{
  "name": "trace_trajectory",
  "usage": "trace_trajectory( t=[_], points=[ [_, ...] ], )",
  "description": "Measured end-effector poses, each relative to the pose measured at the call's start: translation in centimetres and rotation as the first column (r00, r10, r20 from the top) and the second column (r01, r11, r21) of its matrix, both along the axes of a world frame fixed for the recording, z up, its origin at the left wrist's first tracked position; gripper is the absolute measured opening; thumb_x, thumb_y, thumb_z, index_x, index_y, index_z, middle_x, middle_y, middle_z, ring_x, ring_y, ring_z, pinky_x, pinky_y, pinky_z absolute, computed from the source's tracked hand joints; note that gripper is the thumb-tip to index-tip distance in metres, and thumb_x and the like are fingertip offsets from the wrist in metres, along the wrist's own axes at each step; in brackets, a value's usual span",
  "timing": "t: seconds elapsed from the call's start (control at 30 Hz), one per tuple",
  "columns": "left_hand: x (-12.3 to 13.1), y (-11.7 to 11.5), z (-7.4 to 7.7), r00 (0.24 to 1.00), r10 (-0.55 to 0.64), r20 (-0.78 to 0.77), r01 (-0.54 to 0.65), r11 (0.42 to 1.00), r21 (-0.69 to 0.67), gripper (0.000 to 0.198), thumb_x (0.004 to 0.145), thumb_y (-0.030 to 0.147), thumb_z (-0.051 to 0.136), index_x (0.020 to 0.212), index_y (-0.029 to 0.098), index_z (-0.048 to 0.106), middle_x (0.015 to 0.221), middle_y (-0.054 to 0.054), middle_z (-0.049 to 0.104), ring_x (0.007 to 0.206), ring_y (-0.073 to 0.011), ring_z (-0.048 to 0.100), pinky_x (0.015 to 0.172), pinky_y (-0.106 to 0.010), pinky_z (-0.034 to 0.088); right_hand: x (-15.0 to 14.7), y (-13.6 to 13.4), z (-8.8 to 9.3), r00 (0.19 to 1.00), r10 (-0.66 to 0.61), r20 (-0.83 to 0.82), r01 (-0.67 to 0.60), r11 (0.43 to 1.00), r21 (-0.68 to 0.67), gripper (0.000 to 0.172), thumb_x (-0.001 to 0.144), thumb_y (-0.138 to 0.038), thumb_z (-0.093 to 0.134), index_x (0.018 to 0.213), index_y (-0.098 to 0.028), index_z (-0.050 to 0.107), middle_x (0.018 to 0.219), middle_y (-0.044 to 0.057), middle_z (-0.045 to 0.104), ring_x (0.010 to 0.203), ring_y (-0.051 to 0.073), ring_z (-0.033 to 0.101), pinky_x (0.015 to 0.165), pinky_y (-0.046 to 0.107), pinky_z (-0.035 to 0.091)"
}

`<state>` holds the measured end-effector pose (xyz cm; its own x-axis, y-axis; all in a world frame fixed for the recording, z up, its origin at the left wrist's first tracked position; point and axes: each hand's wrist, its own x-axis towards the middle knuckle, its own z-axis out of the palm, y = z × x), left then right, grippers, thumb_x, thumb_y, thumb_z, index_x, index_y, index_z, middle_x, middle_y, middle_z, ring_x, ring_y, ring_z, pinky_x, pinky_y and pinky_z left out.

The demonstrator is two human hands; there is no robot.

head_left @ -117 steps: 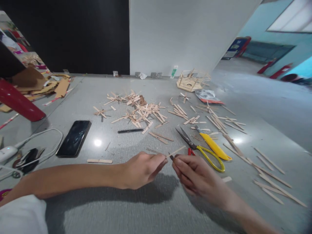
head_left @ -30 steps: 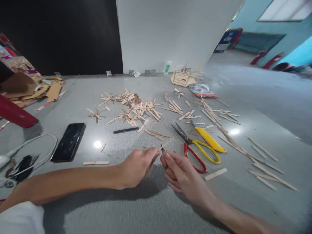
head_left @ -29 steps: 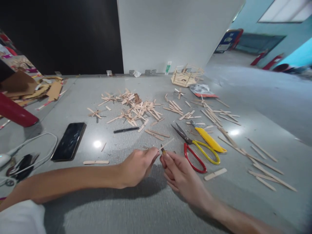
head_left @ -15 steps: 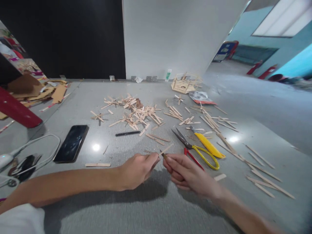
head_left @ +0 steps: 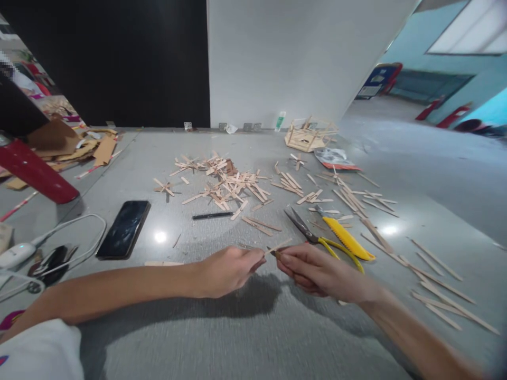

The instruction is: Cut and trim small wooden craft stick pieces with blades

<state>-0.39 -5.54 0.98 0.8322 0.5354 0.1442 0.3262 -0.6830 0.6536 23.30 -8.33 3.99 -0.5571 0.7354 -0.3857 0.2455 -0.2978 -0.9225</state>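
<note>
Your left hand (head_left: 228, 270): 1 slim pale-wood stick (head_left: 282, 245), pinched, pointing far-right; right hand (head_left: 317, 269): short dark blade (head_left: 271, 252), gripped; yellow-handled scissors (head_left: 311, 237) beyond.

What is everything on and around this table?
Thin stick: one, pale, front centre
Small tool: one, dark, front centre
Loose sticks: many, pale, centre and right
Scissors: one, dark and yellow, right
Yellow tool: one, yellow, beside scissors
Pen: one, black, centre
Phone: one, black, left
Cabled device: one, white, far left
Wooden frame: one, pale, back right
Bag: one, grey-orange, by frame
Tube: one, green-white, back
Cylinder: one, red, left
Cardboard: several, brown, back left
Panels: two, black and white, back
Table: one, grey, beneath
Sleeve: one, white, lower left
Left hand: one, bare, stick in grip
Right hand: one, bare, tool in grip
</note>
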Motion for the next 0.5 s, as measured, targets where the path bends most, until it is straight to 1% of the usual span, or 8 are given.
trace_trajectory(
  t=[0.07, 0.13, 0.17, 0.23, 0.33, 0.37, 0.43, 0.5],
  points=[
    [-0.1, -0.1, -0.3, 0.999, 0.040, 0.027, -0.039, 0.999, -0.037, 0.014, 0.101, 0.021, 0.037, 0.097, 0.017, 0.050, 0.070, 0.002, 0.051, 0.058, -0.0123, 0.045, 0.058, -0.023, 0.038, -1.5, -0.8, -0.7, 0.994, -0.112, -0.012, 0.112, 0.993, 0.036, 0.055, 0.090, -0.073, 0.053, 0.071, -0.023, 0.041, 0.051, -0.012, 0.025, 0.043, 0.005, 0.020, 0.038, 0.019, 0.018],
    [-0.1, 0.0, -0.4, 0.997, 0.064, 0.052, -0.060, 0.995, -0.084, 0.014, 0.101, 0.022, 0.036, 0.097, 0.017, 0.049, 0.068, 0.003, 0.048, 0.056, -0.0118, 0.042, 0.057, -0.023, 0.038, -2.8, -1.3, -1.2, 0.973, -0.228, -0.043, 0.230, 0.972, 0.051, 0.056, 0.089, -0.075, 0.051, 0.071, -0.024, 0.039, 0.050, -0.013, 0.022, 0.042, 0.006, 0.018, 0.037, 0.020, 0.018],
    [-0.1, 0.1, -0.5, 0.996, 0.066, 0.064, -0.060, 0.994, -0.094, 0.014, 0.101, 0.022, 0.036, 0.096, 0.018, 0.049, 0.068, 0.003, 0.047, 0.055, -0.0115, 0.041, 0.056, -0.023, 0.037, -3.1, -1.4, -1.2, 0.965, -0.256, -0.052, 0.259, 0.964, 0.055, 0.056, 0.088, -0.076, 0.050, 0.071, -0.024, 0.038, 0.050, -0.013, 0.022, 0.041, 0.006, 0.018, 0.037, 0.020, 0.018],
    [-0.1, 0.5, -0.4, 0.996, 0.057, 0.075, -0.050, 0.995, -0.086, 0.014, 0.101, 0.023, 0.036, 0.094, 0.018, 0.048, 0.069, 0.003, 0.047, 0.056, -0.0111, 0.040, 0.056, -0.023, 0.036, -3.0, -1.0, -1.0, 0.974, -0.227, -0.017, 0.227, 0.970, 0.088, 0.056, 0.089, -0.076, 0.050, 0.071, -0.024, 0.039, 0.050, -0.012, 0.025, 0.041, 0.006, 0.021, 0.037, 0.020, 0.019],
    [-0.1, 1.1, -0.2, 0.997, 0.033, 0.065, -0.031, 0.999, -0.034, 0.017, 0.102, 0.025, 0.037, 0.092, 0.019, 0.049, 0.070, 0.003, 0.046, 0.058, -0.0114, 0.040, 0.056, -0.023, 0.035, -1.6, 0.3, -0.3, 0.993, -0.082, 0.089, 0.066, 0.984, 0.164, 0.054, 0.091, -0.071, 0.052, 0.069, -0.022, 0.042, 0.050, -0.010, 0.032, 0.043, 0.006, 0.027, 0.039, 0.020, 0.021],
    [-0.1, 1.2, -0.1, 0.998, 0.032, 0.060, -0.031, 0.999, -0.027, 0.017, 0.102, 0.024, 0.037, 0.091, 0.019, 0.049, 0.069, 0.003, 0.045, 0.057, -0.0114, 0.039, 0.056, -0.023, 0.035, -1.1, 0.7, -0.2, 0.994, -0.053, 0.100, 0.036, 0.985, 0.169, 0.053, 0.092, -0.069, 0.053, 0.069, -0.022, 0.044, 0.050, -0.010, 0.033, 0.044, 0.006, 0.027, 0.039, 0.020, 0.022],
    [-0.1, 1.3, 0.2, 0.996, 0.046, 0.082, -0.043, 0.998, -0.034, 0.017, 0.101, 0.022, 0.037, 0.090, 0.018, 0.049, 0.068, 0.004, 0.045, 0.057, -0.0112, 0.039, 0.057, -0.023, 0.035, -0.6, 1.0, 0.1, 0.998, -0.041, 0.050, 0.035, 0.993, 0.110, 0.051, 0.093, -0.067, 0.053, 0.073, -0.020, 0.049, 0.051, -0.011, 0.032, 0.043, 0.005, 0.024, 0.038, 0.018, 0.021],
    [0.0, 1.2, 0.8, 0.988, 0.070, 0.141, -0.059, 0.995, -0.086, 0.016, 0.100, 0.020, 0.038, 0.090, 0.017, 0.050, 0.069, 0.003, 0.047, 0.058, -0.0106, 0.041, 0.059, -0.023, 0.036, -0.7, 0.8, 0.3, 0.994, -0.082, -0.066, 0.080, 0.996, -0.024, 0.047, 0.094, -0.064, 0.054, 0.081, -0.019, 0.056, 0.051, -0.012, 0.032, 0.040, 0.004, 0.023, 0.036, 0.017, 0.022]
  ],
)
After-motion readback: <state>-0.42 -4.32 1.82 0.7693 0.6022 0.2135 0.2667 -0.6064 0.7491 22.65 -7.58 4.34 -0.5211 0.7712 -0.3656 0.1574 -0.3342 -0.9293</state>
